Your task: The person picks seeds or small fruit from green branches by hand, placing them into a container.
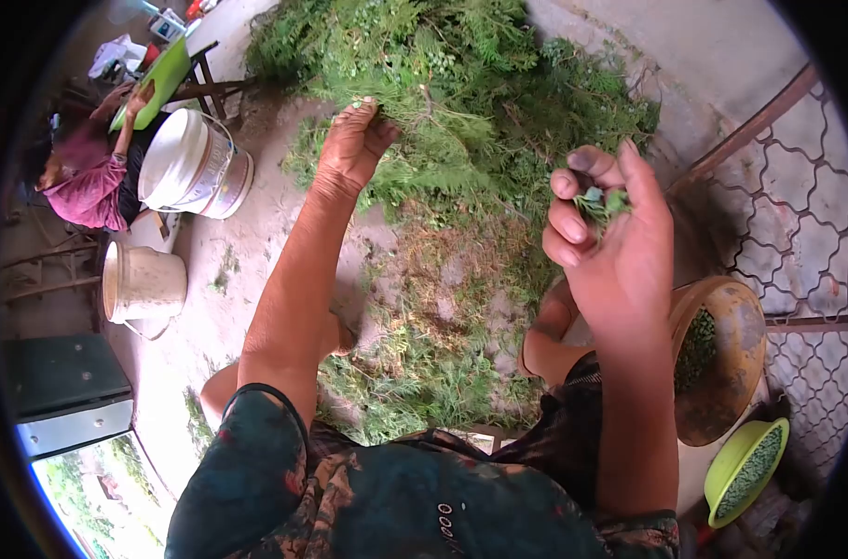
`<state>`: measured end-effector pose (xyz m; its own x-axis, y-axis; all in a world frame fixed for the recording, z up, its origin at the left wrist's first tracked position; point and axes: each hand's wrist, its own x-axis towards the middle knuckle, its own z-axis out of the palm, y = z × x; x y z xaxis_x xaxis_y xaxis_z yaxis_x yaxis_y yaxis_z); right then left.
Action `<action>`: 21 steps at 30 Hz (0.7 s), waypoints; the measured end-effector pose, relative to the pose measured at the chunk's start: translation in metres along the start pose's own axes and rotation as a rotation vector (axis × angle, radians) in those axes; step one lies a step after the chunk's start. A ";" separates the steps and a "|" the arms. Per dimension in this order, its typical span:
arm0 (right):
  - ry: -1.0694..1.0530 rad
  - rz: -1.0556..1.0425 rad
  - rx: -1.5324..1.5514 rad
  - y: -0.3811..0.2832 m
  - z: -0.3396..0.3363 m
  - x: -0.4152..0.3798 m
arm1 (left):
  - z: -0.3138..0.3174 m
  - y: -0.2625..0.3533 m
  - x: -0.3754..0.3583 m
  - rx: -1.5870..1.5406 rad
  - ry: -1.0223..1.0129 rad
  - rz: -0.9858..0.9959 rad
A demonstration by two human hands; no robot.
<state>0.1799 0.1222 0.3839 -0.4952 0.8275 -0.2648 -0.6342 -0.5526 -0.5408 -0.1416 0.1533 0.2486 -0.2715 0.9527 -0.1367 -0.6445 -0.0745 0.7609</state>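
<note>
My left hand (357, 140) pinches a green sprig at the near edge of a large heap of leafy branches (433, 56). To the right, my right hand (615, 200) is raised with its palm up and its fingers curled around a few small green cones (603, 202). Below that hand, a brown bucket (736, 317) tilts and holds many small green pieces. Beside it a lime-green bowl (736, 470) holds more of them.
Loose sprigs (443, 373) litter the floor between my legs. At the left, a person (88, 186) in a pink top holds a green tray (163, 79), near stacked white buckets (196, 163) and a beige bucket (144, 281). A metal mesh (797, 196) stands at the right.
</note>
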 end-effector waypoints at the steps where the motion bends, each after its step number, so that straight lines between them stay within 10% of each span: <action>1: -0.034 -0.006 0.009 0.000 -0.001 0.001 | 0.010 0.006 -0.003 0.009 -0.010 0.014; 10: -0.039 0.005 -0.141 0.019 0.011 0.003 | 0.127 0.044 -0.102 0.660 -0.056 0.084; 21: -0.175 -0.492 -0.919 0.055 0.023 0.000 | 0.142 0.015 -0.170 1.127 -0.070 0.134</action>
<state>0.1314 0.0892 0.3728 -0.4304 0.8735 0.2273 -0.1307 0.1889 -0.9733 -0.0033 0.0318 0.3736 -0.2266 0.9740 -0.0028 0.4062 0.0971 0.9086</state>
